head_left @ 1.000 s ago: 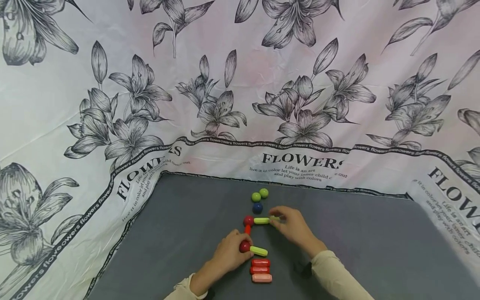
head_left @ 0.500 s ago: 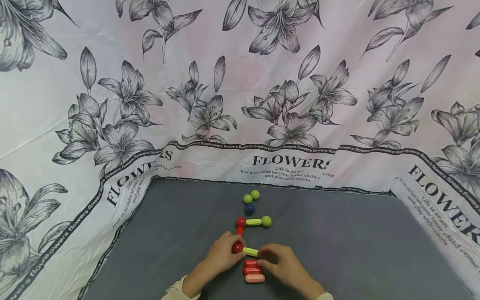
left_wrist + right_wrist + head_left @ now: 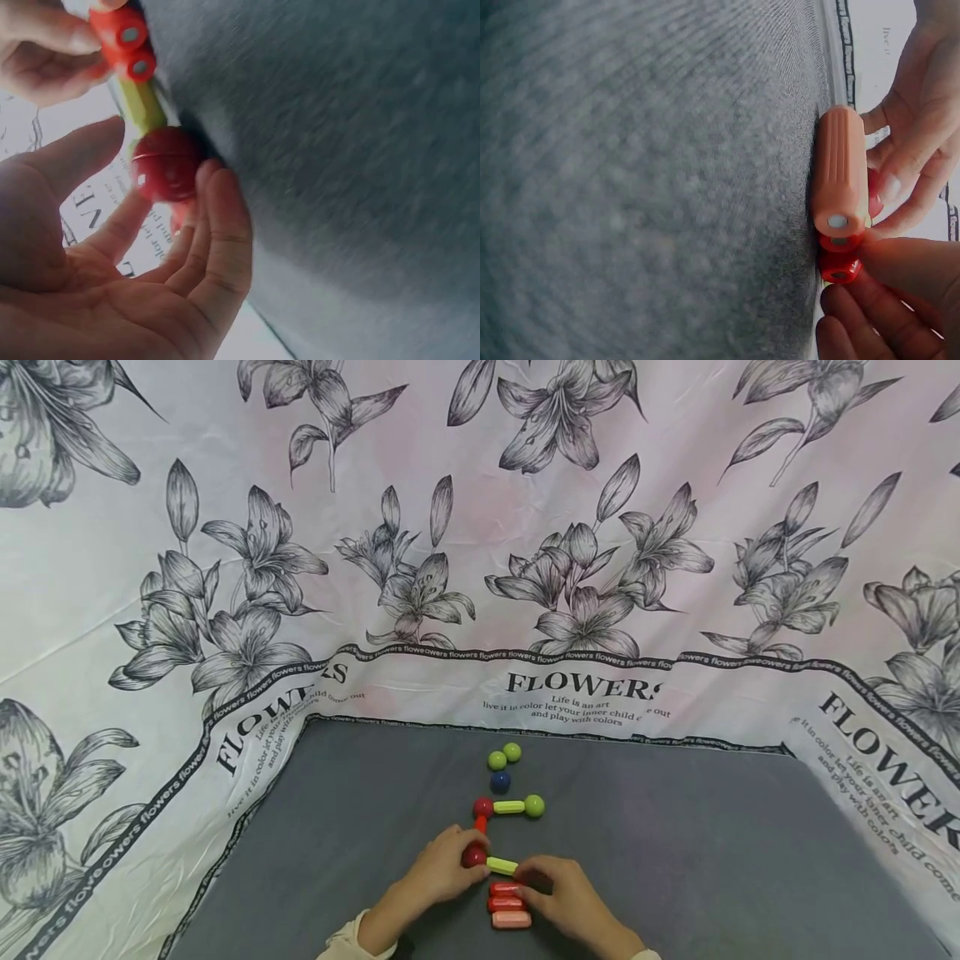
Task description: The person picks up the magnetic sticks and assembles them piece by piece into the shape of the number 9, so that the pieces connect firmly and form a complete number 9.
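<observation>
My left hand (image 3: 442, 864) curls round a red ball (image 3: 169, 161), fingers and thumb on either side of it. From that ball a yellow-green rod (image 3: 501, 865) runs right, and a red rod (image 3: 481, 824) runs up to another red ball (image 3: 483, 808). My right hand (image 3: 568, 893) is at the yellow-green rod's free end, index fingertip over it. Its thumb is right at the upper of two loose red rods (image 3: 840, 268); I cannot tell which piece it grips. A pink rod (image 3: 838, 169) lies beside them, silvery discs in the ends.
Farther back, another yellow-green rod (image 3: 509, 807) joins the second red ball to a green ball (image 3: 534, 806). Behind it lie a blue ball (image 3: 500, 782) and two green balls (image 3: 497, 761). Flower-printed cloth (image 3: 420, 693) stands round the grey tabletop (image 3: 675, 843).
My right hand has left the green ball on the far yellow-green rod and come toward me to the near rod. My left hand stays at its red ball. The head view has shifted slightly.
</observation>
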A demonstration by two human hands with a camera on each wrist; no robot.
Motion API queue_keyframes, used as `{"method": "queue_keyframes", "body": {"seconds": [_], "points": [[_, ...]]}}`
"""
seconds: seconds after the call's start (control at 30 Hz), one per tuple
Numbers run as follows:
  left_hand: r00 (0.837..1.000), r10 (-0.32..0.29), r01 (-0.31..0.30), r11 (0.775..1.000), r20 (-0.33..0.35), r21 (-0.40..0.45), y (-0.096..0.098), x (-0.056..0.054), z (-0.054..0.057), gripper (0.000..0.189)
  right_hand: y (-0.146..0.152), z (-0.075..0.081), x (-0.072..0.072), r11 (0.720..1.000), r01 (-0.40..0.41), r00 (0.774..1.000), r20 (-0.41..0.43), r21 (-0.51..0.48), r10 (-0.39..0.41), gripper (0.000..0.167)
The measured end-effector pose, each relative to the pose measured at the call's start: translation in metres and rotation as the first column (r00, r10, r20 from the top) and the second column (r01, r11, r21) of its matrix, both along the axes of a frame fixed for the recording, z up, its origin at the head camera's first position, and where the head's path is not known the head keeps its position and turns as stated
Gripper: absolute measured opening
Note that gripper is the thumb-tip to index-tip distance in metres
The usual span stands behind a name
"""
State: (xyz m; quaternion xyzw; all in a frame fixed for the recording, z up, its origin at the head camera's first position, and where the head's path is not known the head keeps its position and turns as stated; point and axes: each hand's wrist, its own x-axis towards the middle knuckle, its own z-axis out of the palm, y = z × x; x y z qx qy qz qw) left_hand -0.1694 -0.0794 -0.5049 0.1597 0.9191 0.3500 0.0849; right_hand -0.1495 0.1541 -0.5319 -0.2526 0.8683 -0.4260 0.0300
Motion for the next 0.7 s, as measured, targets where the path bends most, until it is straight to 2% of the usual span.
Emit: {"method": "queue_keyframes", "body": {"seconds": [0.13, 0.23, 0.43, 0.57, 0.7], "points": [[1.000, 0.006, -0.007, 1.000, -0.029, -0.028, -0.001, -0.005, 0.007, 0.039, -0.001, -0.001, 0.000, 1.000, -0.011, 1.000, -0.005, 0.005, 0.011, 0.016], [0.997, 0.034, -0.036, 0.999, -0.065, -0.031, 0.001, -0.011, 0.013, 0.044, -0.002, 0.000, -0.001, 1.000, -0.025, 1.000, -0.003, 0.016, 0.025, 0.015], [0.987, 0.066, -0.068, 0.998, -0.144, -0.015, 0.011, -0.032, 0.024, 0.046, -0.003, 0.002, 0.000, 0.999, -0.050, 0.998, 0.047, 0.021, 0.049, 0.016], [0.982, 0.025, -0.025, 1.000, -0.188, -0.001, 0.017, -0.050, 0.024, 0.045, -0.004, 0.001, 0.000, 0.998, -0.052, 0.998, 0.025, 0.027, 0.051, 0.015], [0.974, -0.058, 0.066, 0.997, -0.217, 0.030, 0.023, -0.066, 0.021, 0.043, -0.006, 0.001, 0.000, 0.998, -0.054, 0.999, 0.010, 0.017, 0.054, 0.015]]}}
